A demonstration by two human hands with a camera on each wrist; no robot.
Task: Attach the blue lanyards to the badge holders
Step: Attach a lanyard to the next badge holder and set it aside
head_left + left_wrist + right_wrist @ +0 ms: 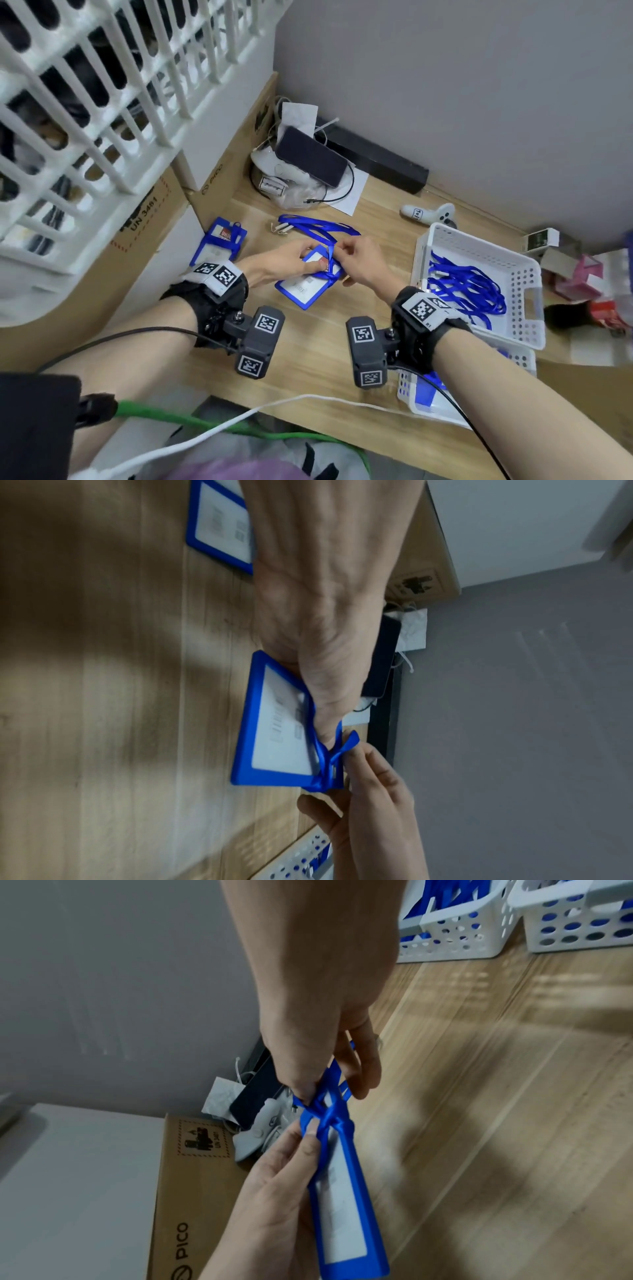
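- The left hand (284, 258) grips a blue-framed badge holder (301, 291), thumb pressed on its clear front and fingers curled behind, holding it just above the wooden table (308, 342).
- The right hand (363, 260) sits directly beside the left, touching the same holder at its top edge, and pinches the blue lanyard (318, 228) between thumb and fingertips.
- Between the two hands the lanyard is looped and knotted around the holder's top edge; in the right wrist view the knot (330, 1118) lies just past the right thumb tip.
- From the knot the rest of the lanyard trails away beyond both hands, lying flat on the table toward the wall.
- Past the left wrist, on its outer side, lies a small stack of badge holders (219, 241).
- To the outer side of the right hand stands a white basket (479, 246) holding more blue lanyards (466, 284); a second white basket (407, 390) lies nearer the person, partly under the right forearm.
- Farther out, beyond the fingers, a dark phone (310, 156) rests on a pile of cables and paper, and a white controller (428, 213) lies near the wall.
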